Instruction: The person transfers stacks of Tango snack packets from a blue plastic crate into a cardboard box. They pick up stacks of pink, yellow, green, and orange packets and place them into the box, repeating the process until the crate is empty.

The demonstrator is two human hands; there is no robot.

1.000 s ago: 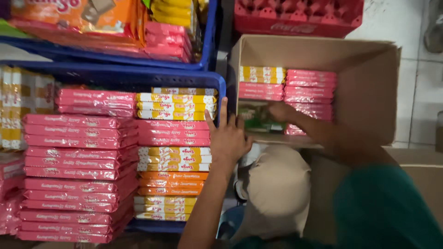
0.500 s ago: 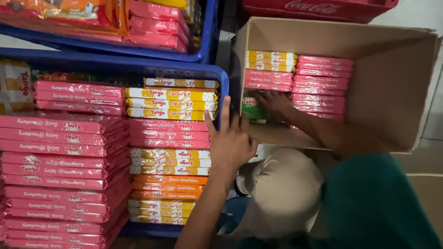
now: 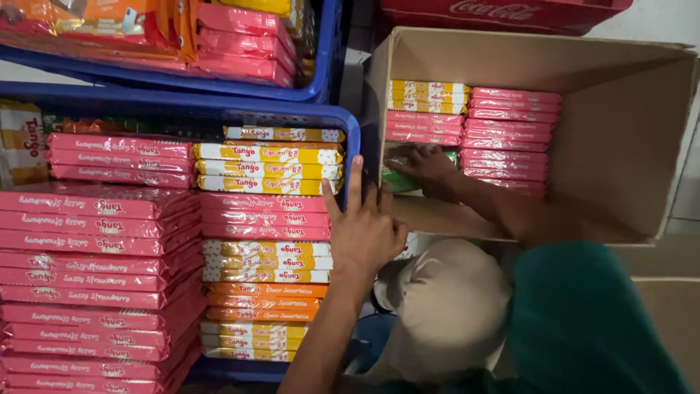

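Nearest the camera: a teal sleeve (image 3: 590, 314) and a beige cloth-covered shape (image 3: 445, 306), low in the view.

Left hand (image 3: 364, 226) rests flat, fingers spread wide, on the right rim of the blue crate (image 3: 350, 124); it holds nothing.

Inside that crate, long flat wafer packs lie in stacks. Near column by the hand: yellow-and-white packs (image 3: 248, 343) at the bottom, orange packs (image 3: 262, 300) above, yellow-and-white again, then pink packs (image 3: 266, 217), then more yellow-and-white at the top. Left column: pink packs (image 3: 102, 248) throughout, filling the crate to the left edge of view.

Right hand (image 3: 426, 168) reaches into the open cardboard box (image 3: 620, 146), which lies on its side. The fingers lie over a green pack (image 3: 401, 181) at the bottom of the left stack; grip closed or loose, cannot tell. Above the green pack: pink packs, then yellow-and-white packs (image 3: 426, 96) at the top. Just beside, a second stack, all pink (image 3: 510, 135). The right half of the box is bare cardboard.

Farther off: a second blue crate (image 3: 321, 80) holding pink packs and an orange bag (image 3: 95, 29). Behind the box, a red crate (image 3: 503, 11), and pale tiled wall at far right.
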